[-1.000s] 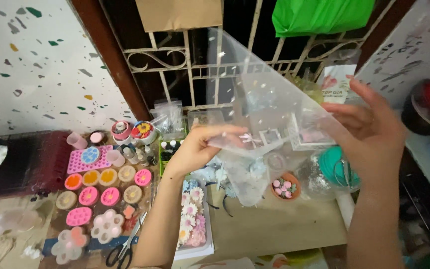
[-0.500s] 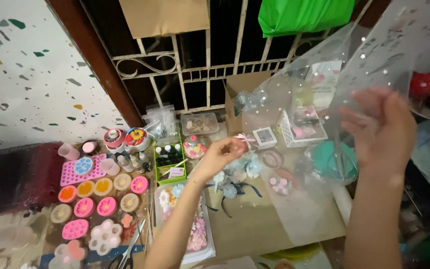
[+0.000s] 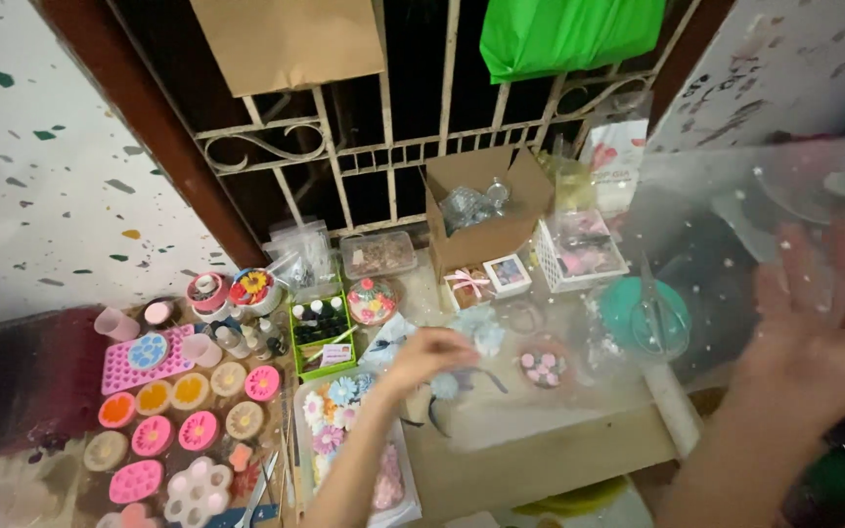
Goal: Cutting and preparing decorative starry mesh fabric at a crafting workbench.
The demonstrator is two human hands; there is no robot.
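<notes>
Clear plastic bag (image 3: 735, 205) – 1, right hand (image 3: 823, 332) touching, 2 hands

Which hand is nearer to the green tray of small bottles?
The left hand. It hovers just right of the green tray, over the pale blue flowers. The right hand is far off at the right edge, raised behind a clear plastic bag.

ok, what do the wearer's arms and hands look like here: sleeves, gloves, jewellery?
Both forearms are bare, with no sleeves in view. The left hand and right hand wear no gloves; no rings, watch or bracelets are visible, though motion blur hides finer detail.
</notes>
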